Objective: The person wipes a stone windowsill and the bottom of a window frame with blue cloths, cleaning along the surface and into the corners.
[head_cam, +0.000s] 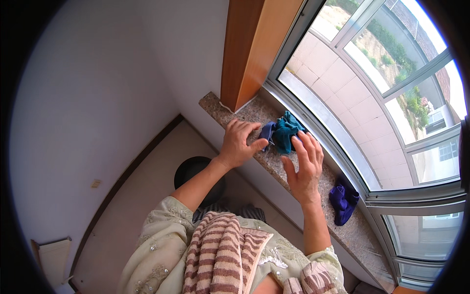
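Note:
A crumpled teal cloth (284,135) lies on the speckled stone window sill (264,106). Against its left side is a smaller blue-violet piece of cloth (267,133). My left hand (240,143) is at the left of this bundle, thumb and fingers spread, the thumb tip close to the blue-violet cloth. On the other side, my right hand (307,165) has its thumb and fingers apart. Its fingertips overlap the teal cloth's right edge in view; whether they touch it I cannot tell. Neither hand grips anything visible.
A dark purple cloth (343,203) lies farther along the sill, beside the metal window frame (389,198). An orange-brown wooden post (249,55) rises at the sill's far end. Below, a round black container (194,172) stands on the floor, partly behind my left forearm.

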`<act>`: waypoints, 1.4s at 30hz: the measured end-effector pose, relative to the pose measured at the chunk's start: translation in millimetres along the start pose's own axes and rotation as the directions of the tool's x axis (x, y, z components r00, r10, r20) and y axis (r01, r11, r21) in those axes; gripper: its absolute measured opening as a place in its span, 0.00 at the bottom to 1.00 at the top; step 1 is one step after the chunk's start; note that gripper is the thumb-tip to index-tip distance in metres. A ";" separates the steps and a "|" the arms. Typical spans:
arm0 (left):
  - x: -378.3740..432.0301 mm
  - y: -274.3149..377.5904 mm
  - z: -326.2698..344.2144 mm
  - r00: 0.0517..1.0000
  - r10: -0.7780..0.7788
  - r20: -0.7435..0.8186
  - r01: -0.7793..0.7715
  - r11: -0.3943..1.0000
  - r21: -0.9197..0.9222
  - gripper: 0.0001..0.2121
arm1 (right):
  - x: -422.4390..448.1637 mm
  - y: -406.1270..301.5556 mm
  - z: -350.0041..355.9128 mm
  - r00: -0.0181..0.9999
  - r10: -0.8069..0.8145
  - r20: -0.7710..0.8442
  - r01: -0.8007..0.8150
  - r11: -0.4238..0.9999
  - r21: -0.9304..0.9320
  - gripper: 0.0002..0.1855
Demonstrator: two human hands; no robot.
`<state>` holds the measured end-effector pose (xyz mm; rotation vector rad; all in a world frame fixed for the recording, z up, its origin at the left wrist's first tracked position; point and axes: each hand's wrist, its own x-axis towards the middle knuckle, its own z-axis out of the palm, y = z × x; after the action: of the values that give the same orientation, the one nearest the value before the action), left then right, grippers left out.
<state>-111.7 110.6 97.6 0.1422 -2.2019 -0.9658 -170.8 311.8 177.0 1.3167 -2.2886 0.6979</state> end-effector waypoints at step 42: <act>34.8 -107.9 -10.9 0.786 -0.378 -0.489 0.439 0.898 0.011 0.11 | 89.4 22.9 112.4 0.907 -0.053 0.418 0.101 0.990 -0.095 0.25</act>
<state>-149.0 14.4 49.3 0.8629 -1.7909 -0.8954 -244.0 193.8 134.0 1.6147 -2.5362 0.2680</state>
